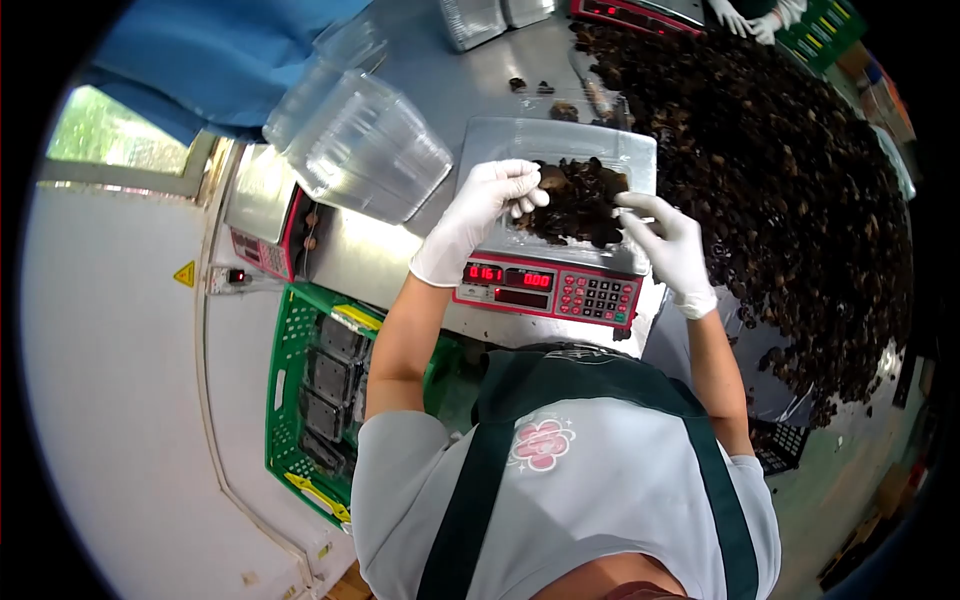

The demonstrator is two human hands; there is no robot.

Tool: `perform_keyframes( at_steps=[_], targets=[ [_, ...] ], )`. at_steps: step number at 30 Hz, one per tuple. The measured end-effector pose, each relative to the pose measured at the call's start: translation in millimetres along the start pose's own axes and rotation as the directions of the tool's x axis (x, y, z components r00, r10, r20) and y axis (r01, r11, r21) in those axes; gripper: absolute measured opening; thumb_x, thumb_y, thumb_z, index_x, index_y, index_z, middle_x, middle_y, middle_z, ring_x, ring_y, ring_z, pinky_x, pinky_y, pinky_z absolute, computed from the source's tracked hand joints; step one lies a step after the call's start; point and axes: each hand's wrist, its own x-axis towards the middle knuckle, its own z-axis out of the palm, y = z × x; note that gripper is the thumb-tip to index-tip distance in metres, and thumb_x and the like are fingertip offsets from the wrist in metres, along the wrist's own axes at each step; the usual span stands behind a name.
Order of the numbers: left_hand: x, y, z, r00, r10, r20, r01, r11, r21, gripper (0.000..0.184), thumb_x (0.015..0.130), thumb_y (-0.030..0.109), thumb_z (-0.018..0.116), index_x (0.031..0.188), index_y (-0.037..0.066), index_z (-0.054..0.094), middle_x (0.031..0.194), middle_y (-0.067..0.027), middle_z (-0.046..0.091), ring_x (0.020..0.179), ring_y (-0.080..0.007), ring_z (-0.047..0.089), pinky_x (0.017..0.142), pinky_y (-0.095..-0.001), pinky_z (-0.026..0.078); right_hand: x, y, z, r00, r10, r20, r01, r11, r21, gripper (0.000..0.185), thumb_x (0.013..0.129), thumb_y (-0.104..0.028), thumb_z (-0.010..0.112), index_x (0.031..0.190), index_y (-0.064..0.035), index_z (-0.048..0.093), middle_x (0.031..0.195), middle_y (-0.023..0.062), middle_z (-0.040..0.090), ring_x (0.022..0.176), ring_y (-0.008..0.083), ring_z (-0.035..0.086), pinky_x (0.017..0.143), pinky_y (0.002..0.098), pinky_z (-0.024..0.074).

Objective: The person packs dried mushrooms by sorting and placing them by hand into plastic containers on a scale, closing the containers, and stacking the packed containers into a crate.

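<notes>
Dark Pieces Weighed Between Two Gloved Hands

A dark green apron point(585, 375) is worn over a pale top at the near edge of the bench. Beyond it, the red-framed scale point(600, 295) is lit, with 0.161 and 0.00 shown. On its pan, a cluster of dark brown, mushroom-like pieces point(578, 205) is held in a clear tray point(515, 240); the pieces are curled, ruffled and moist-looking, with a paler brown one near the left fingertips.

The hands are kept apart, in white gloves. The left hand point(537, 188) is bent in at the cluster's left side, its fingers drawn together; the right hand point(622, 210) is held at the right side, its fingers loosely curved. Whether a piece is gripped by either cannot be told.

The pan is bordered by bare metal on the left, while the right side is crowded by a broad heap point(780, 180) of similar pieces. Black trays are packed in a green crate point(283, 410), below the bench edge at left. Past the left forearm, clear containers point(370, 145) are stacked, near a second scale point(258, 235).

At the far edge, another person's gloved hands point(750, 22) are seen by the heap, the body cut off. The tray's rim is blurred by glare, and its base is hidden by the pieces.
</notes>
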Motion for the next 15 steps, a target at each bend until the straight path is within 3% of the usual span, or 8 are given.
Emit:
perform_keyframes(
  at_steps=[3,5,6,7,9,11,12,15],
  targets=[
    [1,-1,18,0.994,0.025,0.108,-0.031,0.998,0.056,0.017,0.093,0.018,0.059,0.100,0.004,0.065,0.079,-0.0033,0.068,0.065,-0.0048,0.056,0.056,-0.0184,0.040,2,-11,15,0.997,-0.074,0.023,0.073,0.996,0.048,0.032,0.086,-0.012,0.065,0.118,-0.0049,0.064,0.105,0.0049,0.070,0.085,0.0085,0.064,0.074,0.0246,0.0527],
    [3,3,29,0.995,0.100,-0.023,-0.090,0.960,0.264,0.017,0.093,0.019,0.060,0.098,0.003,0.066,0.080,-0.0033,0.069,0.067,-0.0064,0.057,0.058,-0.0207,0.042,4,-10,19,0.989,-0.144,-0.033,0.145,0.989,0.014,0.033,0.084,-0.013,0.067,0.116,-0.0070,0.064,0.098,0.0087,0.070,0.074,0.0114,0.065,0.069,0.0243,0.0541],
    [8,-4,27,0.961,0.274,-0.028,-0.242,0.887,0.394,0.016,0.090,0.020,0.063,0.094,0.005,0.067,0.083,-0.0030,0.070,0.068,-0.0060,0.057,0.060,-0.0227,0.044,5,-6,16,0.990,-0.131,-0.044,0.131,0.991,-0.003,0.032,0.084,-0.014,0.067,0.116,-0.0069,0.064,0.095,0.0085,0.070,0.072,0.0116,0.065,0.068,0.0245,0.0541],
    [5,0,30,0.931,0.348,-0.114,-0.212,0.765,0.608,0.011,0.085,0.018,0.067,0.087,0.007,0.068,0.078,-0.0025,0.068,0.068,-0.0129,0.060,0.065,-0.0284,0.048,6,-2,11,0.991,-0.117,-0.059,0.116,0.993,-0.025,0.032,0.084,-0.014,0.067,0.115,-0.0067,0.064,0.091,0.0084,0.070,0.070,0.0117,0.065,0.068,0.0246,0.0540],
    [8,-7,24,0.763,0.631,0.138,-0.242,0.081,0.967,0.010,0.078,0.018,0.070,0.083,0.009,0.068,0.076,-0.0044,0.064,0.075,-0.0216,0.061,0.069,-0.0336,0.050,4,6,-5,0.991,-0.056,-0.125,0.050,0.998,-0.044,0.028,0.084,-0.018,0.067,0.110,-0.0082,0.067,0.081,0.0082,0.068,0.067,0.0136,0.064,0.067,0.0272,0.0534],
    [12,-23,16,0.744,0.613,0.265,-0.376,0.058,0.925,0.011,0.074,0.017,0.072,0.081,0.010,0.067,0.079,-0.0057,0.061,0.083,-0.0276,0.060,0.073,-0.0374,0.050,7,41,-24,0.970,-0.035,-0.241,-0.019,0.975,-0.221,0.027,0.084,-0.022,0.066,0.108,-0.0103,0.068,0.080,0.0097,0.067,0.069,0.0180,0.065,0.068,0.0297,0.0528],
    [9,-25,17,0.766,0.589,0.257,-0.411,0.141,0.901,0.012,0.075,0.018,0.073,0.082,0.010,0.068,0.084,-0.0049,0.061,0.086,-0.0252,0.060,0.074,-0.0364,0.050,8,48,-37,0.948,0.043,-0.315,-0.150,0.934,-0.324,0.027,0.084,-0.025,0.065,0.107,-0.0117,0.068,0.084,0.0109,0.067,0.074,0.0239,0.065,0.072,0.0335,0.0522],
    [5,-22,18,0.713,0.657,0.244,-0.443,0.152,0.884,0.010,0.076,0.015,0.073,0.083,0.009,0.069,0.082,-0.0055,0.063,0.080,-0.0235,0.062,0.071,-0.0339,0.050,8,112,-76,0.871,-0.057,-0.488,-0.304,0.716,-0.628,0.031,0.082,-0.023,0.065,0.111,-0.0119,0.065,0.099,0.0118,0.068,0.093,0.0296,0.064,0.081,0.0396,0.0517]
  ],
)
